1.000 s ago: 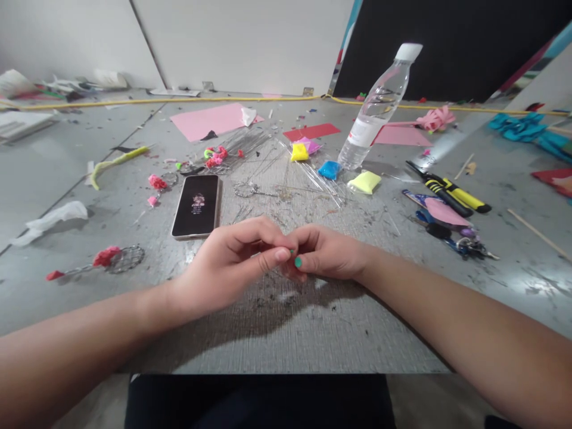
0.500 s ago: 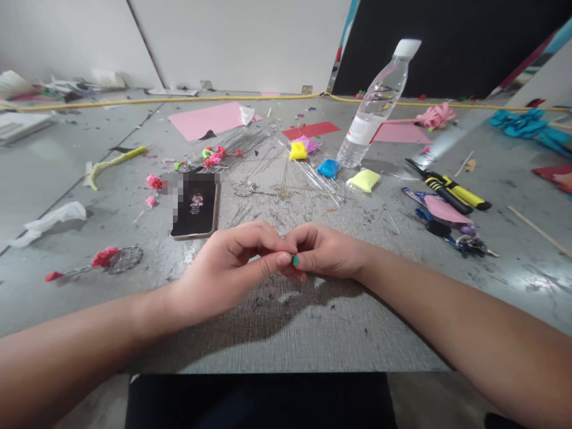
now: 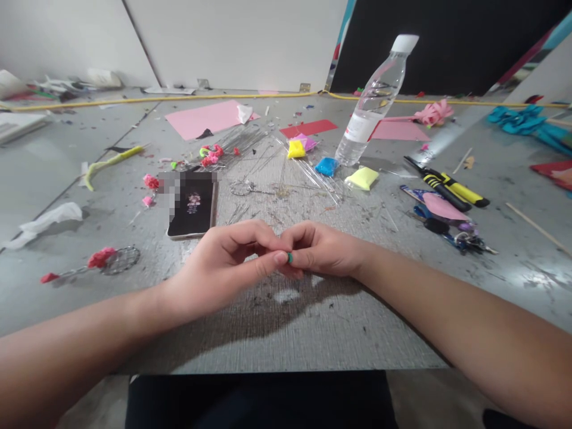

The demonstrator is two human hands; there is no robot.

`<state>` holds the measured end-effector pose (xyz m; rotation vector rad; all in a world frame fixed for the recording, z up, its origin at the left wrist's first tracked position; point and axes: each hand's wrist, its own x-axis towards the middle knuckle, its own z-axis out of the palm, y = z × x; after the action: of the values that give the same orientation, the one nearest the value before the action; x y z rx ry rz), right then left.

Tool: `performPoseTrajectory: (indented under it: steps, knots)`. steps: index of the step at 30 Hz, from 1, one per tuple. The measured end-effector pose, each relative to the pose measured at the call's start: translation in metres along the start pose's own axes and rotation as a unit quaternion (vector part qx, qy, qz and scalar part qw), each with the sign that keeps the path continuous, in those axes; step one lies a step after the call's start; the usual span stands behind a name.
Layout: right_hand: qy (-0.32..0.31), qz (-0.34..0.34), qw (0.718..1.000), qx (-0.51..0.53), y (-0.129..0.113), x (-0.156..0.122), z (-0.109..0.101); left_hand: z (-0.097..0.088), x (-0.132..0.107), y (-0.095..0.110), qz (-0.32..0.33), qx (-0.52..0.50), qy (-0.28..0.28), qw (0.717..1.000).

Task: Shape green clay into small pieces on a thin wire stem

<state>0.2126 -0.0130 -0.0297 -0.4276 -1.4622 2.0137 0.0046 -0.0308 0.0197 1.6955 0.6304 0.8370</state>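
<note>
Between my fingertips is a small piece of green clay (image 3: 290, 257), mostly covered by the thumbs. My left hand (image 3: 236, 256) pinches it from the left, thumb and forefinger closed. From the right, my right hand (image 3: 324, 250) grips it the same way, and the fingertips of both hands meet. Both hands are just over the table, near its front edge. A phone (image 3: 194, 205) lies beyond my left hand. Off to the left rests a wire ring with a red clay flower (image 3: 102, 257).
A water bottle (image 3: 373, 104) stands beyond my hands, beside packets of blue clay (image 3: 326, 167), yellow clay (image 3: 295, 149) and pale yellow clay (image 3: 361, 177). Thin wires (image 3: 313, 173) lie behind. Black-and-yellow pliers (image 3: 451, 187) and keys (image 3: 469, 241) are at right.
The view has shifted slightly. Both hands keep their pinch on the green clay, which shows a little less between the thumbs.
</note>
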Motion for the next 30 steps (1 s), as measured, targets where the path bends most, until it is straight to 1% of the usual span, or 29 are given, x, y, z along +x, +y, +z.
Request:
performPoseTrajectory:
  steps: [3, 9, 17, 21, 24, 30]
  knots:
    - [0.0, -0.003, 1.0, 0.005, 0.0, 0.0006, 0.0001, -0.0012, 0.0007, 0.0015, -0.006, -0.002, 0.0, 1.0]
    - [0.029, -0.008, 0.999, 0.019, 0.0, 0.0016, -0.0001, -0.0029, 0.0021, 0.0028, -0.01, 0.009, 0.017, 1.0]
    - [0.028, 0.004, 0.999, 0.039, -0.0019, 0.0022, 0.0014, -0.002, 0.0023, 0.0011, -0.018, -0.023, 0.019, 0.999]
    - [0.028, 0.004, 0.999, 0.04, -0.002, 0.0027, 0.0022, -0.0024, 0.0026, -0.0002, -0.026, -0.017, 0.021, 0.999]
    - [0.028, 0.001, 0.999, 0.041, -0.0017, 0.0027, 0.0019, -0.0032, 0.003, -0.0005, -0.014, -0.002, 0.016, 1.0]
    - [0.04, 0.009, 0.998, 0.04, -0.0001, 0.0023, 0.0002, -0.0042, 0.003, -0.0014, 0.028, 0.041, 0.029, 0.998]
